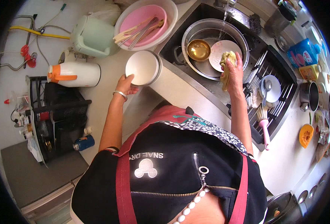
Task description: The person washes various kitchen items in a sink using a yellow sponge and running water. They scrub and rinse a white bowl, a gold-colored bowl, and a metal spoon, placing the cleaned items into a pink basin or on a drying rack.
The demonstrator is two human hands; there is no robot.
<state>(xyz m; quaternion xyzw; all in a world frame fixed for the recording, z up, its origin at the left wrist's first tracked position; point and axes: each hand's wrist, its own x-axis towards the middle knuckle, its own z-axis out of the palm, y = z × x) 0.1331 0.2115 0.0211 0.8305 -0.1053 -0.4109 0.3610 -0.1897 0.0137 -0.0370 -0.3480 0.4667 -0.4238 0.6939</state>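
My left hand (125,86) grips a white bowl (142,68) at its near rim, thumb over the edge. The bowl sits nested with at least one other, whose grey rim shows beneath it, at the counter's edge. In my right hand (235,75) is a wet-looking yellowish cloth (225,79), raised over the near right rim of a large steel basin (191,68). Water runs from the tap (225,12) into this basin, which stands in the sink (172,46). A gold-coloured bowl (199,50) and a white plate with pink marks (219,48) lie inside it.
Left of the sink, a white basin (172,16) holds a pink basin (130,21) with chopsticks. A green jug (91,35) and white thermos (84,74) stand farther left. Right, a dish rack (289,75) carries a small bowl (274,86) and a pink-handled brush (263,126).
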